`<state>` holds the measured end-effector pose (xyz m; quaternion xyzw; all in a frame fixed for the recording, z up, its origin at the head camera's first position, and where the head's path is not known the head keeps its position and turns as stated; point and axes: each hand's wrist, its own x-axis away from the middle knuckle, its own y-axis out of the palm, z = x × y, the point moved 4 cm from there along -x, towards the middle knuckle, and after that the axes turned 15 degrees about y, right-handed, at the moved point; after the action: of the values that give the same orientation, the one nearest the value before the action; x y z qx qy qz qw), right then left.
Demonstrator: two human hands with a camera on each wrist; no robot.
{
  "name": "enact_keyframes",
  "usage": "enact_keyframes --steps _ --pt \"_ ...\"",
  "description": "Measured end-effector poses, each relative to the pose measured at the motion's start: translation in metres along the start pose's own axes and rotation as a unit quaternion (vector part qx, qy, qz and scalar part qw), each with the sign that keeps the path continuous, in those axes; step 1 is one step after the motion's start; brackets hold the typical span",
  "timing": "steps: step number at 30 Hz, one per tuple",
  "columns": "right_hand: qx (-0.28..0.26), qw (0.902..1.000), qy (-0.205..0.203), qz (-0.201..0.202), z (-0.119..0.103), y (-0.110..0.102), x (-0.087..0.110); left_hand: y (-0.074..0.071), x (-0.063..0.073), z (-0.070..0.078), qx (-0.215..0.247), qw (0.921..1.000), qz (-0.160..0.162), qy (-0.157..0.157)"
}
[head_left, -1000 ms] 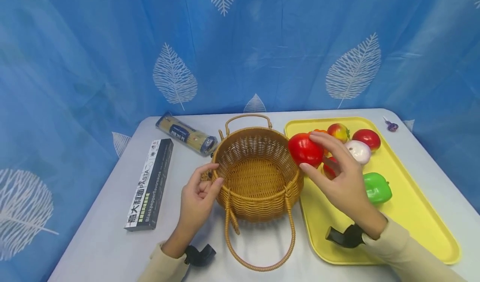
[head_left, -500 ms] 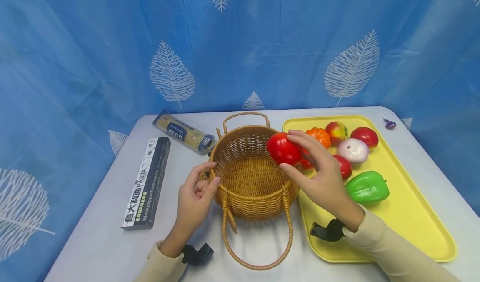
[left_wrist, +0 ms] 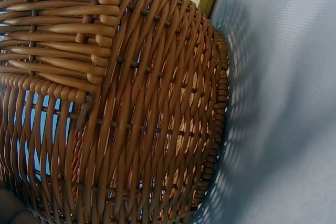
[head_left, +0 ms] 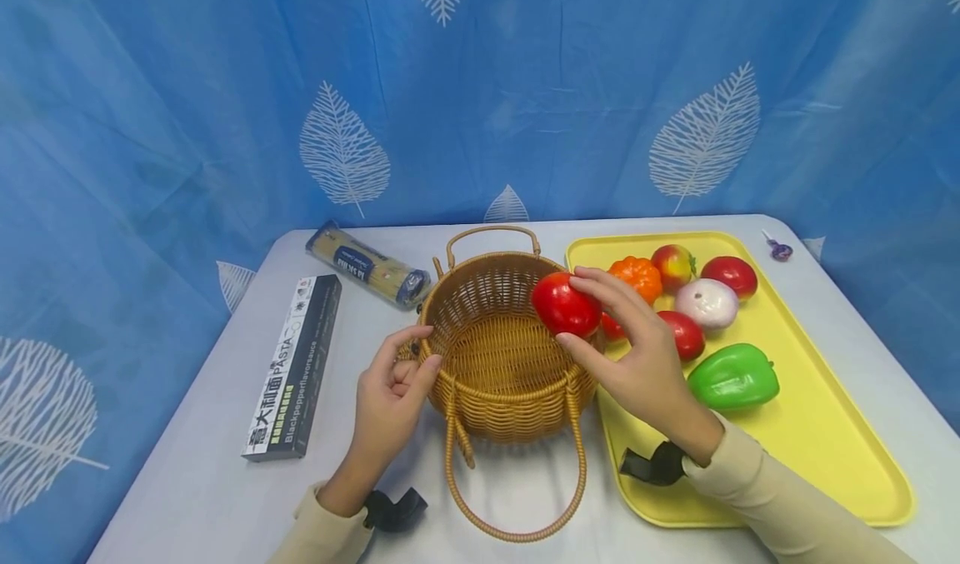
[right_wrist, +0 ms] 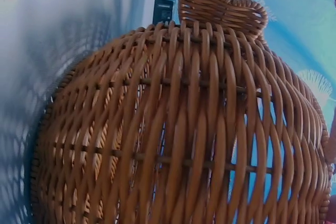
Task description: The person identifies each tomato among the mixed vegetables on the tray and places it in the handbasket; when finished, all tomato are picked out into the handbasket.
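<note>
Red glossy fruit (head_left: 564,304) is pinched in RH (head_left: 637,360) fingertips, approx. over the right side of the basket (head_left: 517,414); w/ so little contact on shiny skin, I reckon it could slip and clip the rim. LH (head_left: 390,389) is at the basket's left rim, but I can't tell if it grips, so a bump might shift the lot.

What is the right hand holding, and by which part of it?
The right hand holds the round red item between fingers at its far edge and thumb at its near edge.
</note>
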<state>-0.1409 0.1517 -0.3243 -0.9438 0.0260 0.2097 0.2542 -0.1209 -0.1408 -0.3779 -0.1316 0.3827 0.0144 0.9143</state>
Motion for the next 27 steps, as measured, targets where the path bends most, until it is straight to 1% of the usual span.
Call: enact_keyframes --steps 13,18,25,27 --pt "-0.005 0.9999 0.014 -0.002 0.0057 0.0091 0.0038 -0.0005 -0.001 0.0013 -0.004 1.0 -0.001 0.004" --pt "-0.022 0.9997 0.005 -0.001 0.0055 0.0095 0.0047 -0.0003 -0.0011 0.0015 -0.001 1.0 -0.001 0.004" --pt "-0.027 0.9996 -0.007 0.007 0.0063 0.0079 0.0056 0.0 -0.0003 0.001 0.003 1.0 -0.001 0.002" --pt "-0.047 0.9988 -0.007 0.007 0.0079 0.0049 0.0048 0.0003 -0.0005 0.0008 0.005 1.0 -0.002 0.002"
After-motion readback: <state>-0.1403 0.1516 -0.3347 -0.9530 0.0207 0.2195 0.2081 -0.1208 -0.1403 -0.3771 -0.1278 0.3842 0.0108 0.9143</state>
